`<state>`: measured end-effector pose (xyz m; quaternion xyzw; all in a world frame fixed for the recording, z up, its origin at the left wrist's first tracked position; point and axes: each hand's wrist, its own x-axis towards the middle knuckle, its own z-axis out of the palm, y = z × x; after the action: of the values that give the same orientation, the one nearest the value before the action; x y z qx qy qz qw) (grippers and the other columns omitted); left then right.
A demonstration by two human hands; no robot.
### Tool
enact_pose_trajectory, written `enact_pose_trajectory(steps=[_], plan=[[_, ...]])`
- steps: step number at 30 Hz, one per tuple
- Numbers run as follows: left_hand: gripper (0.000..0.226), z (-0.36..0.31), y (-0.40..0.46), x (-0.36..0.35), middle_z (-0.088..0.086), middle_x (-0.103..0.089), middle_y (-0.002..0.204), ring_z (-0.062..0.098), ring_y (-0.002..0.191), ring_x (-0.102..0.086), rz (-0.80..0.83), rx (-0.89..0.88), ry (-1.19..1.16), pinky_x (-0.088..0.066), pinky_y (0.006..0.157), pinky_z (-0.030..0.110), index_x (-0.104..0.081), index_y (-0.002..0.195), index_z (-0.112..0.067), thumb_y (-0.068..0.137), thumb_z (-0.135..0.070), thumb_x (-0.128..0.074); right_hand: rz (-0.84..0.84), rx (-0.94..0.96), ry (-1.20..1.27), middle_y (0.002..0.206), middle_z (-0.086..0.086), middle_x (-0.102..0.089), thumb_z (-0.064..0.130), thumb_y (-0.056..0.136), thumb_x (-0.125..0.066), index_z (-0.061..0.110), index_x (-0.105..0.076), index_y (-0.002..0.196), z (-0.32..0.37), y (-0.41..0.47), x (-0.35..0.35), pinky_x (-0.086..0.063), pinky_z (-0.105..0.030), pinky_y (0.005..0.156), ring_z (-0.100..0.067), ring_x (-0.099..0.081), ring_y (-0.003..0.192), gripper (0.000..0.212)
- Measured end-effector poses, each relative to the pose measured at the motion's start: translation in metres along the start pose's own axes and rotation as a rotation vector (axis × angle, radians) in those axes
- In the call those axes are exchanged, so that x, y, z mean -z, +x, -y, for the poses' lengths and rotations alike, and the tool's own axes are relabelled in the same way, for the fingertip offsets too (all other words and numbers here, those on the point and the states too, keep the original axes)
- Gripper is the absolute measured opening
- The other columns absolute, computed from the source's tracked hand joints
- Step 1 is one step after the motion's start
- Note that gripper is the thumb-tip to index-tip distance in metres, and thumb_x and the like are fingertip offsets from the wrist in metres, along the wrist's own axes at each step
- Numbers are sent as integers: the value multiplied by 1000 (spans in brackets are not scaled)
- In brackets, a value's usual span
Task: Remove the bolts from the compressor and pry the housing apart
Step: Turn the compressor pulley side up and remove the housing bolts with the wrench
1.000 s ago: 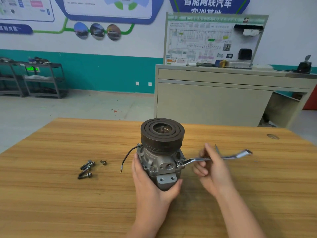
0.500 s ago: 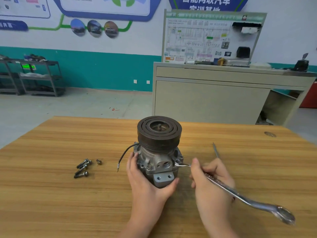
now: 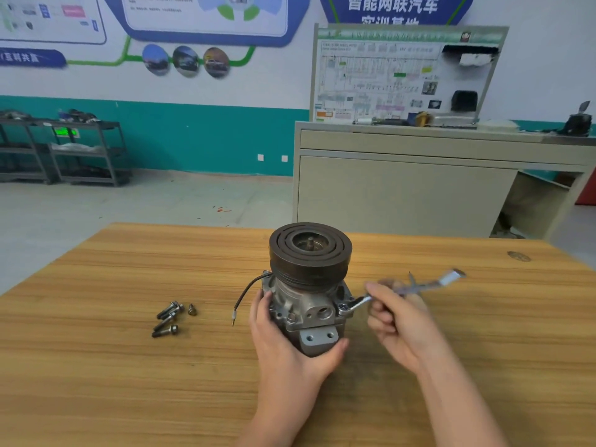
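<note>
The compressor (image 3: pixel 308 295) stands upright on the wooden table (image 3: pixel 129 366), its dark grooved pulley on top and grey metal housing below. My left hand (image 3: pixel 283 343) grips the housing from the front, fingers on its left side and thumb at its lower right. My right hand (image 3: pixel 398 324) holds a silver wrench (image 3: pixel 361 301), blurred by motion, whose ring end sits on a bolt at the housing's right flange. The handle points up and to the right. Several removed bolts (image 3: pixel 171 316) lie on the table to the left. A black wire (image 3: pixel 246 291) hangs from the housing's left side.
A thin metal tool (image 3: pixel 412 280) lies on the table behind my right hand. A beige training bench (image 3: pixel 419 188) with a wiring board stands beyond the table's far edge. Metal shelves (image 3: pixel 64 150) stand at the far left wall.
The wrench handle swung from the lower right back up to the upper right, its ring end staying at the bolt. My left hand kept its grip on the housing.
</note>
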<state>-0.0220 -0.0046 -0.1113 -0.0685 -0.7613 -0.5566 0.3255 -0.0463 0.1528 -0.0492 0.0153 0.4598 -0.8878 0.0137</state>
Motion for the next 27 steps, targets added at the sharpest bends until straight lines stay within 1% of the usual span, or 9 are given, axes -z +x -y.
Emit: enact_pose_trajectory(steps=[3,6,8,10,12,15,20,23,27], plan=[[113,-2,0,2,-6,-20,149,13,142,-21,8,-5,8,-20,116,24,-11,138,-45,48,-61,-78,61,-13,-102,45,1,-44,7,69,-71,16,-45,63,14,20,-11,-24,-14,28,-4,-33,30,27],[112,-3,0,3,-7,-19,149,7,141,-20,13,8,-20,-14,111,6,-7,134,-54,47,-63,-77,-101,316,-190,41,1,-44,-1,77,-70,22,-42,56,18,19,-13,-25,-12,32,-7,-35,29,41],[112,-3,1,3,-4,-20,149,7,139,-21,15,14,-15,-11,109,2,-9,136,-49,47,-63,-76,-222,537,-308,39,5,-43,-2,80,-67,24,-41,50,14,5,-12,-28,-14,34,-8,-39,32,47],[114,-3,1,2,2,-21,149,11,139,-22,10,5,2,-10,109,2,-11,138,-39,49,-61,-80,-313,659,-409,38,5,-44,10,73,-65,25,-41,48,3,-11,-16,-30,-15,36,-8,-42,34,38],[118,-1,0,2,2,-21,150,13,140,-21,14,0,16,-11,112,6,-10,140,-35,50,-53,-85,-370,726,-473,39,2,-49,18,71,-62,27,-44,48,-13,-22,-22,-33,-15,37,-8,-43,33,31],[118,1,-1,2,1,-21,151,15,142,-21,7,-8,24,-19,117,27,-11,141,-33,51,-49,-86,-384,859,-563,47,-2,-55,25,78,-62,31,-45,51,-31,-32,-30,-38,-16,44,-9,-47,36,32],[122,-1,-1,3,-3,-23,151,13,143,-22,2,27,1,-26,118,43,-11,139,-42,48,-48,-91,-378,1151,-828,46,4,-40,20,84,-59,25,-40,57,-51,-40,-40,-30,-5,47,0,-40,45,33],[118,-4,-2,3,-9,-22,150,11,143,-23,4,49,-36,-29,117,44,-9,136,-52,47,-64,-85,-258,1090,-772,50,3,-43,22,83,-64,21,-45,57,-62,-47,-35,-34,-11,46,-5,-40,45,32],[118,-1,-2,2,-3,-21,151,15,143,-22,7,17,4,-25,118,42,-7,134,-53,49,-50,-88,-171,625,-374,47,2,-50,21,75,-71,30,-49,55,-33,-35,-14,-34,-17,38,-10,-44,37,31]])
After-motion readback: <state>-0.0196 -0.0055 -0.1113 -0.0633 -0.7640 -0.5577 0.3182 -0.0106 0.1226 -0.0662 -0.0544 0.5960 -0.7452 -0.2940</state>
